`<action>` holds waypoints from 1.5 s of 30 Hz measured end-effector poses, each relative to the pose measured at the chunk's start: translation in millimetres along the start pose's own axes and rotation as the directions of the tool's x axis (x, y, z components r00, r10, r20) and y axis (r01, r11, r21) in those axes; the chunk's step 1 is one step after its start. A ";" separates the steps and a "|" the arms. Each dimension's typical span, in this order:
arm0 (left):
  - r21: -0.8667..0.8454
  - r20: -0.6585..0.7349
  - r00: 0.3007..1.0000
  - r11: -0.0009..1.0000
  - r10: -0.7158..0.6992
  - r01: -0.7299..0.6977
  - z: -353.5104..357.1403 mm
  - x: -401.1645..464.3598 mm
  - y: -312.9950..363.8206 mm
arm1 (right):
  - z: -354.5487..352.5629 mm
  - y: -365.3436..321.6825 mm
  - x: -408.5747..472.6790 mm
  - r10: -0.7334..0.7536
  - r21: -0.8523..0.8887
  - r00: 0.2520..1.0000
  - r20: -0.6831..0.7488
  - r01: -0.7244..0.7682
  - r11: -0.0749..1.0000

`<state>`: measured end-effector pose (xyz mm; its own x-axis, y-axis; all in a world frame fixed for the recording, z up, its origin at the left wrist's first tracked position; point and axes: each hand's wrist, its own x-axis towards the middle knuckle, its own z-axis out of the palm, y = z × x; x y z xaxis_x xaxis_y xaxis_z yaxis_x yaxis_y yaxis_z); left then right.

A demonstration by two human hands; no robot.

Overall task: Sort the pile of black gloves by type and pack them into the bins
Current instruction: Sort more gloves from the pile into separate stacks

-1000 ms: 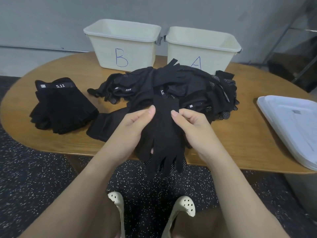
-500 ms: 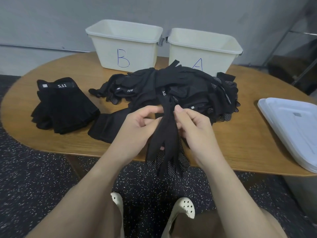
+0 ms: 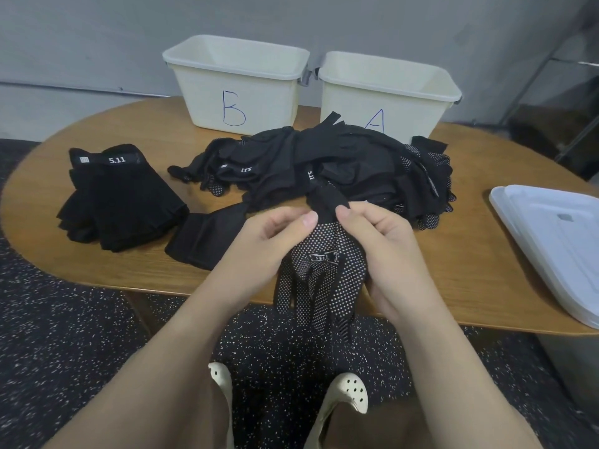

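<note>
A black glove with white grip dots [image 3: 319, 277] hangs over the table's near edge, fingers pointing down. My left hand [image 3: 265, 241] pinches its cuff from the left and my right hand [image 3: 379, 241] pinches it from the right. Behind my hands lies the loose pile of black gloves [image 3: 340, 170]. A neat stack of fingerless black gloves marked 5.11 [image 3: 120, 196] sits at the left. Two cream bins stand at the back: bin B [image 3: 240, 82] on the left, bin A [image 3: 385, 92] on the right.
A folded black piece [image 3: 207, 234] lies between the stack and my left hand. White bin lids [image 3: 551, 241] rest at the table's right end. The wooden table [image 3: 453, 254] is oval, with speckled dark floor and my pale shoes below.
The held glove has been turned over between my hands, so its dotted palm side now faces me. Both hands have shifted slightly up toward the cuff.
</note>
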<state>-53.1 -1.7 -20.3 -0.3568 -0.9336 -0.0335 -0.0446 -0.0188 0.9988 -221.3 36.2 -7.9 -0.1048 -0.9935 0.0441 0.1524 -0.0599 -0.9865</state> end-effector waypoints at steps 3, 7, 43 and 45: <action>-0.128 0.085 0.996 0.992 0.004 0.006 -2.7 -4.8 3.4 | -2.7 -3.5 -2.4 0.039 0.045 0.999 0.035 -0.040 0.998; -0.213 0.014 1.000 0.977 0.026 -0.022 -0.7 -6.5 5.3 | -5.5 -0.7 -1.0 0.030 -0.072 0.999 0.031 -0.028 0.997; 0.580 -0.251 0.963 0.812 0.093 0.073 -24.7 32.4 -26.3 | -12.4 46.3 56.3 -0.109 -0.767 0.988 -0.112 -0.016 0.642; 0.624 -0.264 0.959 0.776 0.105 0.087 -23.6 35.4 -26.8 | -11.9 48.4 55.2 -0.113 -0.801 0.987 -0.111 -0.021 0.598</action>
<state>-42.5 -42.6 -47.4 -0.1010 -0.9915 0.0820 -0.6481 0.1281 0.7507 -231.4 -20.4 -55.1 -0.2295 -0.9635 0.1378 -0.6940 0.0628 -0.7172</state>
